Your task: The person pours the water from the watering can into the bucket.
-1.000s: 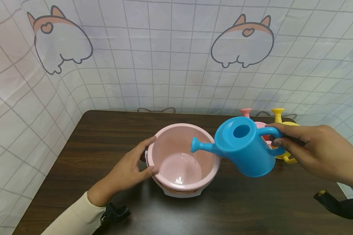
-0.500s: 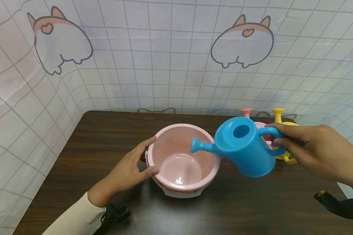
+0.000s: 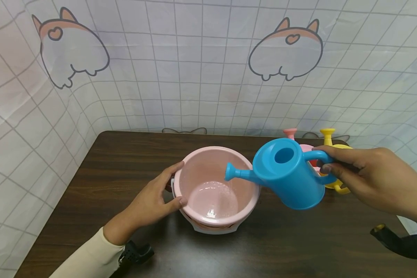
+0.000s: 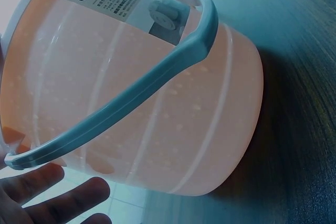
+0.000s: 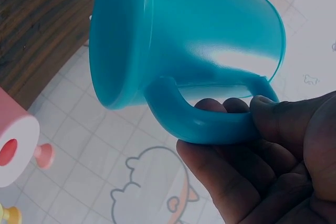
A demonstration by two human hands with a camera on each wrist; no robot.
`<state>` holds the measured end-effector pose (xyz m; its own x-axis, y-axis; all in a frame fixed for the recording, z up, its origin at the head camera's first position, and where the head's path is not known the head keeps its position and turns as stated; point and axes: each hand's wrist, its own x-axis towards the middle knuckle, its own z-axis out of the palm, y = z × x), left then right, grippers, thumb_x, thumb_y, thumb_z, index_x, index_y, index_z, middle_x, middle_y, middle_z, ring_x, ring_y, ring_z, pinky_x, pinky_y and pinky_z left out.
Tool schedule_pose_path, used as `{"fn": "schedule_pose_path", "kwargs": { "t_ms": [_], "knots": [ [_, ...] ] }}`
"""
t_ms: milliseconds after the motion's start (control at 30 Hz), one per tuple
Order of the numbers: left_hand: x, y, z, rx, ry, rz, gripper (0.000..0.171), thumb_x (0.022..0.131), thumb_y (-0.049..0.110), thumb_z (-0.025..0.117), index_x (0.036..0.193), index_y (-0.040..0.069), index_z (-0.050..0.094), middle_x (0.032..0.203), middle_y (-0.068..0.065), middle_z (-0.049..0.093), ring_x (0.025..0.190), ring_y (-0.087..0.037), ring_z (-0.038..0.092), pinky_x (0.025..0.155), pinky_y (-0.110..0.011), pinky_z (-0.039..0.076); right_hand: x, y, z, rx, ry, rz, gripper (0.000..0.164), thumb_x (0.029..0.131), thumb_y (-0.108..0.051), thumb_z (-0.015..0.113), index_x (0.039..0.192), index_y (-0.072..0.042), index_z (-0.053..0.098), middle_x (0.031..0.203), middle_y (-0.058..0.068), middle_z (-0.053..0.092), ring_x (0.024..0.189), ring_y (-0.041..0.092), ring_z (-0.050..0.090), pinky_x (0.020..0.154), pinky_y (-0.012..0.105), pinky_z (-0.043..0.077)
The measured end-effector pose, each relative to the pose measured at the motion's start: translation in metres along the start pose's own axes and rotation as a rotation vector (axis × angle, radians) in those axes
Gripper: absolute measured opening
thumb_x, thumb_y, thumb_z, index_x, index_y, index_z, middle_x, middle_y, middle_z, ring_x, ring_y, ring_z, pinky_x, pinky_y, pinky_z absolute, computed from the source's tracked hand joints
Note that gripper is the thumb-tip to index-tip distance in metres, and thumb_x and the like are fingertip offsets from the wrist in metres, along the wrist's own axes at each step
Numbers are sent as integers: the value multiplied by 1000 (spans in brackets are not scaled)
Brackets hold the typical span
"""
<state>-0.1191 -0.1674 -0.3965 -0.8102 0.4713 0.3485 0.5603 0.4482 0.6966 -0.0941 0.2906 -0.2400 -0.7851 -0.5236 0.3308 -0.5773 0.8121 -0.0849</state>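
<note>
A pink bucket point(image 3: 198, 154) stands on the dark wooden table, with a little water point(image 3: 213, 199) shining in its bottom. My left hand point(image 3: 153, 202) rests spread against its left rim, thumb and forefinger tips on the edge. Low in the left wrist view, its other fingers point(image 4: 79, 198) extend loosely by the bucket's outer wall and grey handle point(image 4: 126, 98). In my right hand point(image 3: 375, 177) I grip a blue watering can point(image 3: 295, 181) by its handle point(image 5: 215, 124). The can tilts left in the air, its spout point(image 3: 241, 173) over the bucket's right side.
Behind the blue can, partly hidden, stand a pink watering can point(image 3: 290, 133) and a yellow watering can point(image 3: 328, 135). A white grid-patterned curtain point(image 3: 208, 69) hangs behind the table point(image 3: 125, 162). A black curved object point(image 3: 399, 243) shows at the right edge.
The ripples and glints on the water shift slightly between frames. Both hands, the bucket and the tilted blue watering can stay practically in place.
</note>
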Motion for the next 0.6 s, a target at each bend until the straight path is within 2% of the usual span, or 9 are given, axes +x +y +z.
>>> {"fn": "schedule_pose_path", "kwargs": {
  "t_ms": [600],
  "knots": [
    [0,-3,1,-5,-5,-14,85,94,57,67,160,19,32,122,-3,61,95,-16,64,86,-48,53,0,1,0,-5,-8,-1,49,81,0,83,127,6,68,83,-1,70,56,-2,42,49,23,41]
  ]
}}
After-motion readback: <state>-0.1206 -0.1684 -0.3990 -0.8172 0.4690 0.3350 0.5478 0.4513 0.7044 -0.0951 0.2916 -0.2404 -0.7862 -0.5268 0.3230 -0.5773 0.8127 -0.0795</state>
